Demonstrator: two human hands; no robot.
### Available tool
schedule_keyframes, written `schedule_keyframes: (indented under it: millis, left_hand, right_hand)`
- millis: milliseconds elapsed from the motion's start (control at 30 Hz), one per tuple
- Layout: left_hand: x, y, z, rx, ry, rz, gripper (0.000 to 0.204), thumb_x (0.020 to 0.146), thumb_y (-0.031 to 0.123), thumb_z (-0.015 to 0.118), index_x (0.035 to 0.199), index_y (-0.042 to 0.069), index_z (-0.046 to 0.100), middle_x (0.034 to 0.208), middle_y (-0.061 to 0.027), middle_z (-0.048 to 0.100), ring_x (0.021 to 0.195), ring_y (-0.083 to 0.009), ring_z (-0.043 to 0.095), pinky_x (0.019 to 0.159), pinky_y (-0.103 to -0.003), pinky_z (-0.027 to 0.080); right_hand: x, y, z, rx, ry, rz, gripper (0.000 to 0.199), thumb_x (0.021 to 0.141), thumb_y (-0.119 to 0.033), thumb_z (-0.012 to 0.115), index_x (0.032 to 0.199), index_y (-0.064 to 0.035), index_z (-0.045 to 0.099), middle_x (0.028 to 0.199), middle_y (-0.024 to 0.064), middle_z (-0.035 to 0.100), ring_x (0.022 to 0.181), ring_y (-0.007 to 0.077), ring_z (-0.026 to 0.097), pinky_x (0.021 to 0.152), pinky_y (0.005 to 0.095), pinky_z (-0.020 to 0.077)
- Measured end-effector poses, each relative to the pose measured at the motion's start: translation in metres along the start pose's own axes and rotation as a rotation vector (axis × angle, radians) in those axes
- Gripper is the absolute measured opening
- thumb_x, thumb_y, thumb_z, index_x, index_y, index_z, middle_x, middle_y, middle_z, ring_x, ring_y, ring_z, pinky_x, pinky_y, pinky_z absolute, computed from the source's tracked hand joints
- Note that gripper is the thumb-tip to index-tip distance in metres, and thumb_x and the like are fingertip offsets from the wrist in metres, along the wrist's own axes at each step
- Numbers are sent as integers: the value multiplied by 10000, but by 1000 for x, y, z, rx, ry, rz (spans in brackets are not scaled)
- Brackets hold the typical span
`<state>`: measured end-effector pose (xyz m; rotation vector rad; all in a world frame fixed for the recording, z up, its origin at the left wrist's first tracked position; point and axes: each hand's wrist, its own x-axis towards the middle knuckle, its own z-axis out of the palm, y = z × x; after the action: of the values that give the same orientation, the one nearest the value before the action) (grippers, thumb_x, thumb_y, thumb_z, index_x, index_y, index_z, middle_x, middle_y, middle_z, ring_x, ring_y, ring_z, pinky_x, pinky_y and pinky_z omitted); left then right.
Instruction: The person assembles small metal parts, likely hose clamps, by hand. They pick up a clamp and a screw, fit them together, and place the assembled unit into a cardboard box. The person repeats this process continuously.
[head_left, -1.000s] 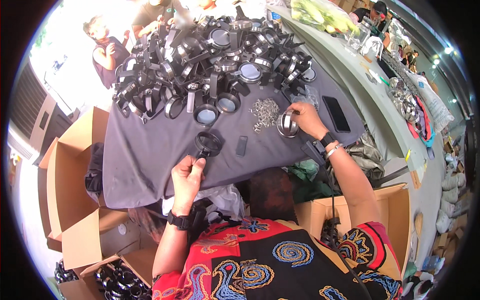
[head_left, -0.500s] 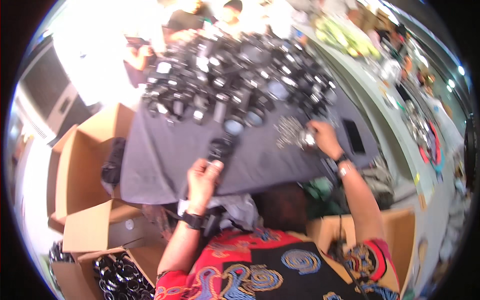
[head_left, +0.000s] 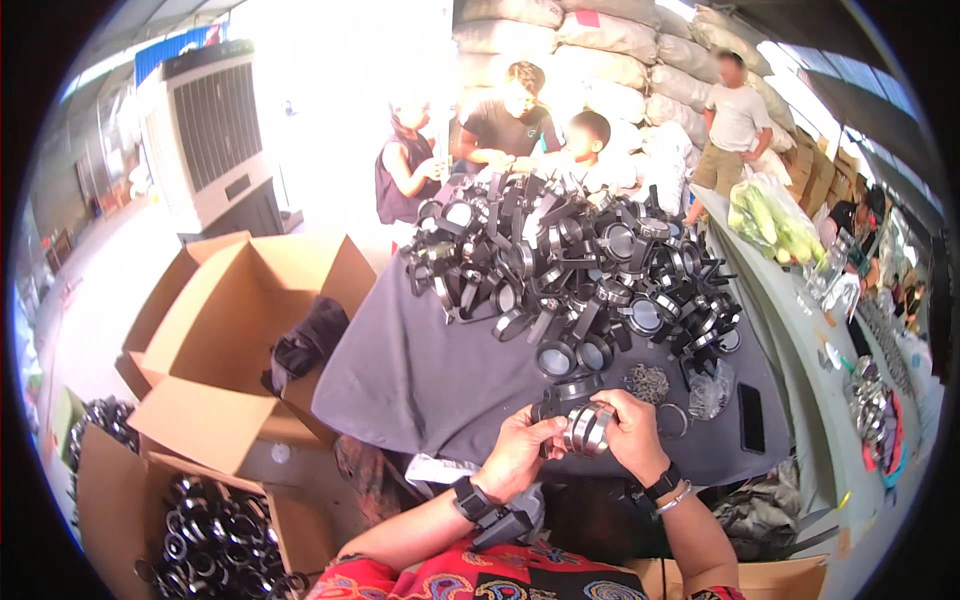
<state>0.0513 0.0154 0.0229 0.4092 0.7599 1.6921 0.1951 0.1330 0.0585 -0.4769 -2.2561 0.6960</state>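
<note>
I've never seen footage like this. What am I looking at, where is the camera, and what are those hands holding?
There is no machine here: a person works with bare hands. The round, bent picture comes from a wide-angle camera worn on the person's head, looking down. The left hand and the right hand meet over a table covered in grey cloth and together hold a shiny metal ring and a black part. A big pile of black round-framed parts lies on the cloth, with a dark phone to the right. Open cardboard boxes stand to the left. Other people stand beyond the table.
</note>
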Motion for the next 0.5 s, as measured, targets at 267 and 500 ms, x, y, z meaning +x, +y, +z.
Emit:
schedule_keyframes:
  millis: [267,500]
  left_hand:
    - [-5,19,4,108,154,165,115,864,26,594,942,69,522,819,-1,558,689,-107,559,541,-256,437]
    - [8,35,-42,-3,221,205,177,848,-21,591,874,105,469,725,-58,558,603,-189,561,559,-316,477]
  right_hand:
    - [9,-21,7,143,-17,-215,118,794,54,638,896,-1,657,842,109,631,773,251,643,674,332,508]
    - [-14,45,-49,-179,127,240,174,818,12,554,973,-6,631,818,179,645,778,293,661,695,353,496]
